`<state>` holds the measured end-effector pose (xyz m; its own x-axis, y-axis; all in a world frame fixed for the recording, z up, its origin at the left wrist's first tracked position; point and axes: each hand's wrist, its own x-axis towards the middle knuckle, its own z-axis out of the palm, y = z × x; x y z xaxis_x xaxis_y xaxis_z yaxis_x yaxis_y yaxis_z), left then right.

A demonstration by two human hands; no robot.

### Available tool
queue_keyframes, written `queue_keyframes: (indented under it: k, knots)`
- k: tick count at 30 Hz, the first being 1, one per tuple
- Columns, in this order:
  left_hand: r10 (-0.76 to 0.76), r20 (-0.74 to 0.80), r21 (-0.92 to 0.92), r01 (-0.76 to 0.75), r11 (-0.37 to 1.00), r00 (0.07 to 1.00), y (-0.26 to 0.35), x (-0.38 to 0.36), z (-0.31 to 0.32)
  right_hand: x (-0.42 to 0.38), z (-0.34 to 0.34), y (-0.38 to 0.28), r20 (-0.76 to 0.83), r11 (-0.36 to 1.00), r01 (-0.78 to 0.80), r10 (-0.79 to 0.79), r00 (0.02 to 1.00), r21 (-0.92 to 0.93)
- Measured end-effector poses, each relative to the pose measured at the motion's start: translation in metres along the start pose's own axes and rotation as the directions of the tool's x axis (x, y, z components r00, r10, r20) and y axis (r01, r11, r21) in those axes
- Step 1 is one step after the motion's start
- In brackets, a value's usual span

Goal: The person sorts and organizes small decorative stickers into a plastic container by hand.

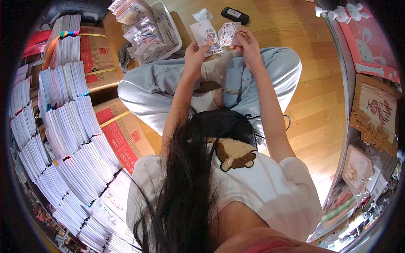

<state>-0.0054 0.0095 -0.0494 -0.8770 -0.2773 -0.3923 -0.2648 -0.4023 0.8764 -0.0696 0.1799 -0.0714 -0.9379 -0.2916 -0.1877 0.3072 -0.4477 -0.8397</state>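
Note:
My left hand is closed on the lower edge of a clear sticker packet with a pale backing and purple, dark-haired printed figures. Across from it, my right hand pinches a bunch of white-edged stickers with dark outlines by its right side. The two sit side by side over my crossed legs, their inner edges close together. Just beyond them, a small clear packet lies on the wooden floor, beside a black case with a white label.
A white bin heaped with packets of stickers stands beyond my left knee. Stacks of white booklets and red-and-brown cartons line the left. Shelves with a pink bunny-print item and a wooden board run along the right.

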Motion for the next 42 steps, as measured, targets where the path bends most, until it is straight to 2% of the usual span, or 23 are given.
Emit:
queue_keyframes:
  k: [3,6,9,11,12,14,15,18,21,24,26,27,30,32,36,38,42]
  knots:
    - [0.103,-0.042,0.096,-0.099,0.99,0.994,-0.003,-0.009,0.013,-0.002,0.001,0.0,0.066,0.999,-0.022,0.02,0.998,0.024]
    - [0.282,0.046,0.204,-0.285,0.937,0.958,-0.011,-0.007,0.014,-0.003,0.001,0.001,0.117,0.998,-0.064,0.067,0.991,-0.025]
    - [0.066,0.134,0.283,-0.102,0.954,0.989,-0.021,0.006,-0.001,-0.004,0.002,-0.001,0.136,0.992,-0.072,0.086,0.987,-0.103]
    - [0.024,0.12,0.113,-0.037,0.993,0.992,-0.019,0.003,0.0,-0.005,0.006,-0.005,0.109,0.976,-0.074,0.098,0.989,-0.203]
    - [0.002,0.116,0.026,-0.005,1.0,0.993,-0.014,0.0,0.003,-0.003,0.005,0.0,0.113,0.962,-0.019,0.051,0.992,-0.274]
    - [0.004,0.059,0.121,-0.011,0.993,0.998,-0.008,-0.005,0.008,0.002,0.001,0.013,0.127,0.908,0.09,-0.041,0.991,-0.41]
    - [0.007,0.032,0.167,-0.012,0.986,0.999,-0.007,-0.006,0.01,0.0,0.003,0.012,0.119,0.893,0.089,-0.04,0.992,-0.441]
    - [0.123,-0.067,0.23,-0.105,0.967,0.99,-0.01,-0.004,0.008,-0.004,0.007,0.011,0.12,0.865,0.086,-0.029,0.992,-0.495]
    - [0.299,-0.049,0.336,-0.266,0.904,0.953,-0.011,0.002,-0.001,-0.003,0.005,0.014,0.168,0.879,0.069,0.013,0.986,-0.472]
    - [0.359,-0.066,0.283,-0.328,0.901,0.931,-0.009,0.0,-0.001,-0.002,0.003,0.019,0.21,0.871,0.031,0.084,0.974,-0.49]
    - [0.357,-0.007,0.41,-0.323,0.853,0.934,-0.007,0.0,-0.005,0.003,-0.002,0.025,0.235,0.83,0.012,0.145,0.961,-0.558]
    - [0.352,0.023,0.47,-0.321,0.822,0.936,-0.005,0.0,-0.007,0.004,-0.002,0.028,0.226,0.819,0.031,0.121,0.967,-0.573]
    - [0.435,0.256,0.691,-0.478,0.542,0.863,0.001,0.003,-0.015,0.003,-0.001,0.032,0.203,0.782,0.085,0.054,0.978,-0.617]
    - [0.382,0.298,0.722,-0.469,0.508,0.875,0.009,0.002,-0.018,0.0,0.004,0.026,0.199,0.755,0.121,0.014,0.98,-0.645]
    - [0.34,0.314,0.771,-0.447,0.453,0.886,0.021,-0.005,-0.012,-0.001,0.004,0.024,0.188,0.764,-0.006,0.166,0.968,-0.645]
    - [0.344,0.283,0.712,-0.436,0.55,0.895,0.011,-0.001,-0.017,0.0,0.003,0.019,0.195,0.786,-0.032,0.193,0.962,-0.617]
    - [0.384,0.192,0.612,-0.416,0.672,0.903,0.003,-0.002,-0.014,-0.003,0.006,0.011,0.151,0.729,-0.032,0.183,0.971,-0.683]
